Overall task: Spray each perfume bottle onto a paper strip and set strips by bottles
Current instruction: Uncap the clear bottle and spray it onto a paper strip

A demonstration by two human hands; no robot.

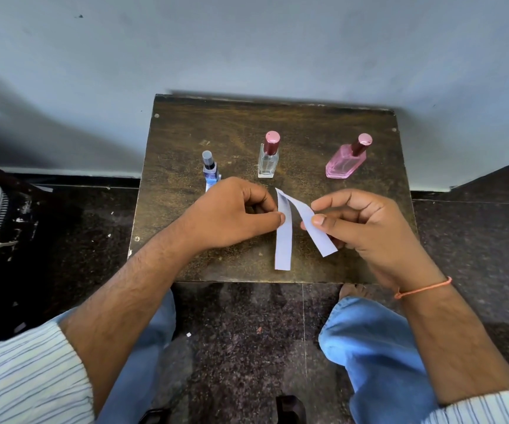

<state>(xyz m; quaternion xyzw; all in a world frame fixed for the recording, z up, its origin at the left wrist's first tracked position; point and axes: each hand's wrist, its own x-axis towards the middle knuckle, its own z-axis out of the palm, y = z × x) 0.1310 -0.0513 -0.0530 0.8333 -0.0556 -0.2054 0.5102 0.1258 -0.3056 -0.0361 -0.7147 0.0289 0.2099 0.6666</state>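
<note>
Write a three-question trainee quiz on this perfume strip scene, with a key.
1. True or false: the left hand and the right hand each pinch one paper strip.
2. Which bottle already has a strip beside it? A) blue bottle B) clear bottle C) pink bottle
3. Fill in: all three bottles stand on the table with their caps ____.

Key: 1 true: the left strip and the right strip meet only near their top ends. 2 A: a set strip peeks out by it. 3 on.
</note>
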